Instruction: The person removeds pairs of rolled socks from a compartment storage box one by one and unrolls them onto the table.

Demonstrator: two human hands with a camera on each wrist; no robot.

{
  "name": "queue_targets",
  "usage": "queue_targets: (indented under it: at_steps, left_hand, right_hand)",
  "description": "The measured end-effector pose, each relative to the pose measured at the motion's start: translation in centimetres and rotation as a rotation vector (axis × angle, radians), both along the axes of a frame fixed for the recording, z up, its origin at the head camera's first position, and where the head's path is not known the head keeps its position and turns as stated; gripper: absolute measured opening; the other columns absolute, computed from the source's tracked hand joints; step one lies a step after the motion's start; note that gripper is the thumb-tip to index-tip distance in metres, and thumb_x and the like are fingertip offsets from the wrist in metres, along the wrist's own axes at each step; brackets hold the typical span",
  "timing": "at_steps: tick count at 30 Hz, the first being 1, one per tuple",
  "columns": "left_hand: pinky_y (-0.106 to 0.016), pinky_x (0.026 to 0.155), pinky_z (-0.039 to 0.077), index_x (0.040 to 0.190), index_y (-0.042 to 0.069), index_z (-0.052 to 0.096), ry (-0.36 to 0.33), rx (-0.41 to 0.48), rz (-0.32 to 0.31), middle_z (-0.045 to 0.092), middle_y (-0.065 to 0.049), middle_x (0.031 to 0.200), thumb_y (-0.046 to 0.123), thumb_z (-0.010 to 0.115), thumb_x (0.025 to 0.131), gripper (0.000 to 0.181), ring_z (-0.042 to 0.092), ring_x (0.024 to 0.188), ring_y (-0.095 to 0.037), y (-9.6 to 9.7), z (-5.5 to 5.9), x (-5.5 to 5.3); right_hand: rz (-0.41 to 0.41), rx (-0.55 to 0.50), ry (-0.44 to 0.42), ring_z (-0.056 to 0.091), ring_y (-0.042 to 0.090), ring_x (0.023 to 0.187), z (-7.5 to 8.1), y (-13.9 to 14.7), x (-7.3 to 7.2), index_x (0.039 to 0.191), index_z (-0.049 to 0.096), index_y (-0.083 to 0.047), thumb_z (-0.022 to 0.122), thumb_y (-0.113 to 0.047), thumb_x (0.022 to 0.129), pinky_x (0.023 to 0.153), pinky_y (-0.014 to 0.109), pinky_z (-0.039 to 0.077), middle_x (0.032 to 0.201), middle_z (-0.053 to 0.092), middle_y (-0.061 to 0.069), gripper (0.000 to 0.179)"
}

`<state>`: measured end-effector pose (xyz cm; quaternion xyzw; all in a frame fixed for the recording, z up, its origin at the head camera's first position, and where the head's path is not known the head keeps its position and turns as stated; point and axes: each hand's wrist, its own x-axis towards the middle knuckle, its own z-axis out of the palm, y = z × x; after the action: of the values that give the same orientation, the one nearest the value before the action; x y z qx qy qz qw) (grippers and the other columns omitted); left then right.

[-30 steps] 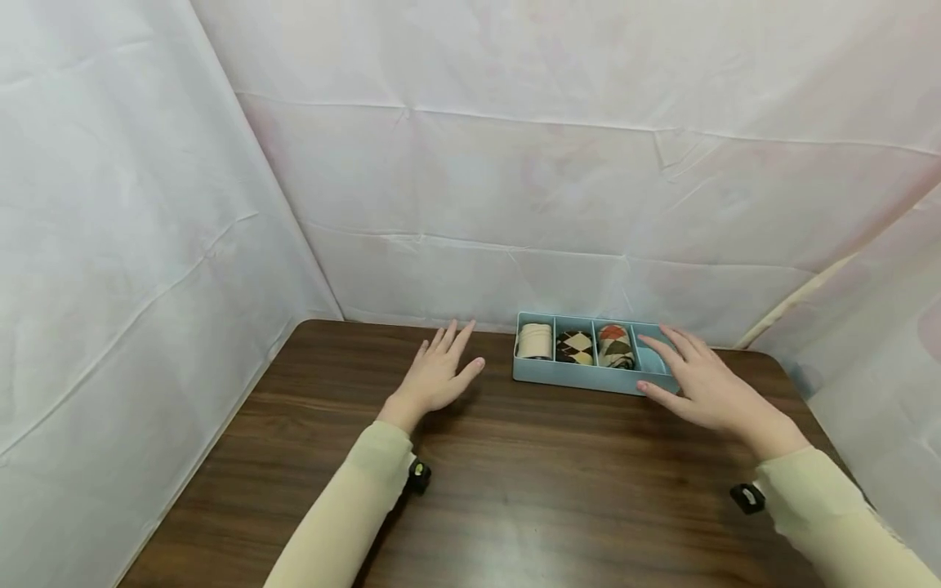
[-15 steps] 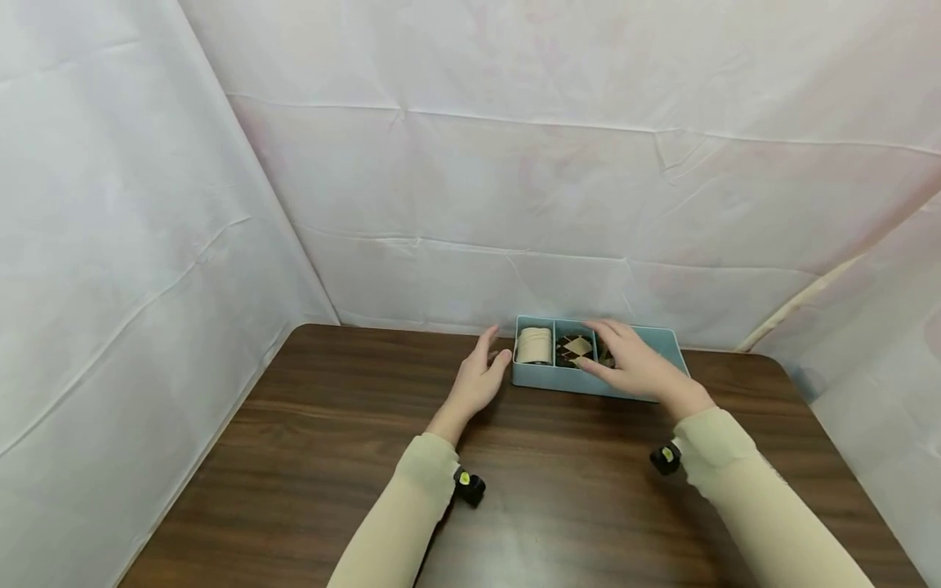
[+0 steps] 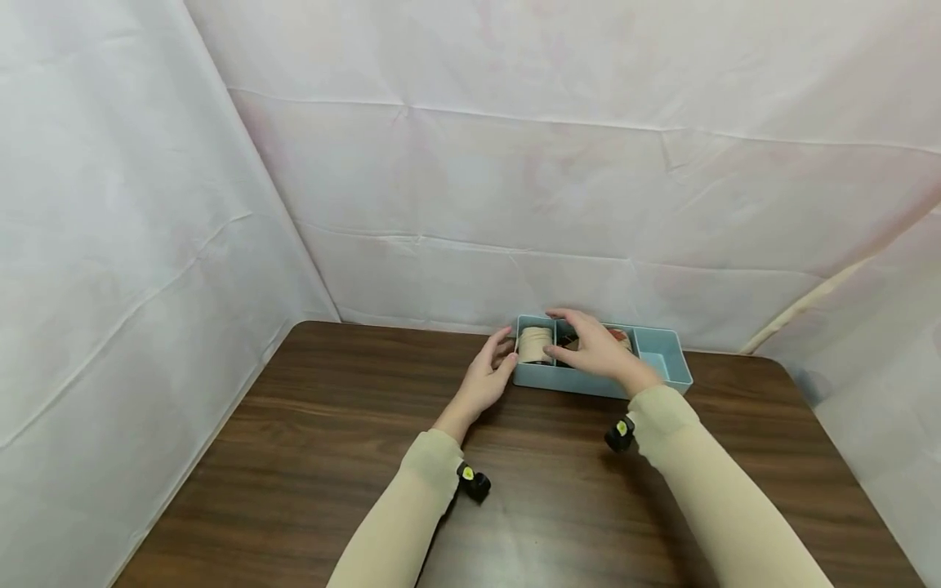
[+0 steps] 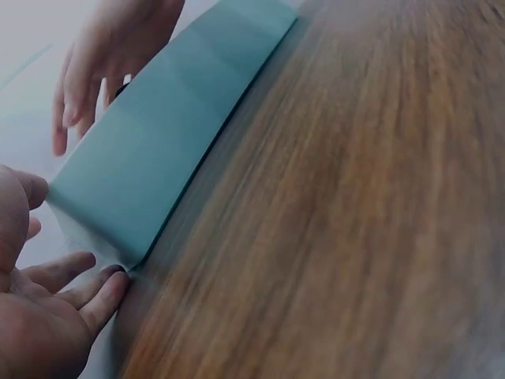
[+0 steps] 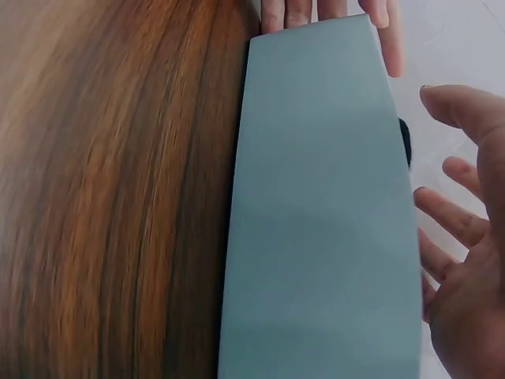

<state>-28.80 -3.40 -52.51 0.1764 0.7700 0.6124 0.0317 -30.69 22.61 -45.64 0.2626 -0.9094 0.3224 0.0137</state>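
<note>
A light blue divided box (image 3: 573,380) stands at the back of the table. Its left compartment holds a cream rolled sock (image 3: 534,346). My left hand (image 3: 483,382) is at the box's left end; in the left wrist view its fingertips touch or nearly touch the end wall, fingers loosely extended. Over the middle compartments hovers my right hand (image 3: 597,351), thumb and fingers spread, thumb tip beside the cream sock. Beneath it, a dark argyle rolled sock is mostly hidden, and a rolled sock with an orange-red patch (image 3: 621,336) partly shows. No sock is visibly gripped.
The box's rightmost compartment (image 3: 662,359) shows a bare floor. Brown wood-grain table (image 3: 353,457) extends in front of the box. White curtain-like sheets (image 3: 470,196) hang behind and at both sides. Each sleeve carries a small black wrist camera (image 3: 620,434).
My right hand has moved left from the rightmost compartment to over the middle ones. My left hand has moved right, from the bare table to the box's left end.
</note>
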Motion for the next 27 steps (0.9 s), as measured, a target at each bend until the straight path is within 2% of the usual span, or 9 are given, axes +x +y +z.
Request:
queue_targets:
  at_steps: [5, 10, 15, 17, 23, 27]
  left_hand:
    - [-0.051, 0.115, 0.05, 0.169, 0.024, 0.041, -0.017, 0.015, -0.006, 0.053, -0.012, 0.164, 0.029, 0.054, 0.117, 0.054, 0.058, 0.143, -0.033, -0.2, -0.4, 0.0]
    - [-0.051, 0.116, 0.049, 0.168, 0.024, 0.044, -0.026, 0.033, -0.017, 0.053, -0.01, 0.163, 0.03, 0.054, 0.117, 0.052, 0.057, 0.143, -0.031, -0.2, -0.8, 0.0]
    - [-0.053, 0.118, 0.046, 0.165, 0.022, 0.049, -0.02, 0.063, 0.0, 0.055, -0.009, 0.163, 0.026, 0.057, 0.116, 0.05, 0.056, 0.145, -0.031, 0.0, -0.6, -0.1]
    - [-0.054, 0.119, 0.045, 0.164, 0.021, 0.05, -0.028, 0.078, 0.007, 0.055, -0.01, 0.163, 0.024, 0.058, 0.116, 0.049, 0.055, 0.146, -0.032, 0.1, -0.5, -0.1]
    - [-0.054, 0.119, 0.045, 0.164, 0.022, 0.05, -0.037, 0.076, 0.01, 0.055, -0.01, 0.163, 0.026, 0.057, 0.116, 0.049, 0.054, 0.146, -0.032, 0.1, -0.4, -0.1]
    - [-0.052, 0.119, 0.046, 0.164, 0.022, 0.05, -0.026, 0.057, 0.003, 0.056, -0.009, 0.162, 0.029, 0.057, 0.116, 0.049, 0.056, 0.145, -0.03, 0.2, -0.5, -0.2]
  right_hand:
    - [0.006, -0.017, -0.003, 0.058, 0.046, 0.13, -1.0, -0.9, -1.2, 0.162, 0.051, -0.008, 0.083, -0.033, 0.101, 0.108, 0.066, 0.047, 0.163, 0.051, 0.017, 0.074]
    - [-0.027, -0.016, -0.007, 0.059, 0.043, 0.124, -1.3, -1.0, -1.4, 0.16, 0.054, -0.01, 0.092, -0.034, 0.092, 0.106, 0.066, 0.046, 0.156, 0.056, 0.018, 0.081]
    - [-0.039, 0.007, -0.002, 0.059, 0.043, 0.121, -1.2, -1.3, -1.6, 0.159, 0.053, -0.007, 0.095, -0.033, 0.088, 0.106, 0.064, 0.046, 0.148, 0.062, 0.02, 0.087]
    - [-0.037, 0.021, -0.012, 0.059, 0.044, 0.123, -1.0, -1.5, -1.8, 0.159, 0.053, -0.004, 0.095, -0.032, 0.088, 0.109, 0.064, 0.043, 0.149, 0.063, 0.022, 0.087]
    - [-0.031, 0.088, -0.075, 0.05, 0.046, 0.144, -0.6, -2.2, -2.4, 0.16, 0.049, -0.001, 0.092, -0.03, 0.091, 0.122, 0.066, 0.028, 0.156, 0.058, 0.024, 0.086]
    - [-0.024, 0.128, -0.097, 0.047, 0.045, 0.147, -0.7, -2.4, -2.9, 0.161, 0.05, -0.002, 0.091, -0.027, 0.093, 0.123, 0.066, 0.029, 0.16, 0.055, 0.022, 0.083]
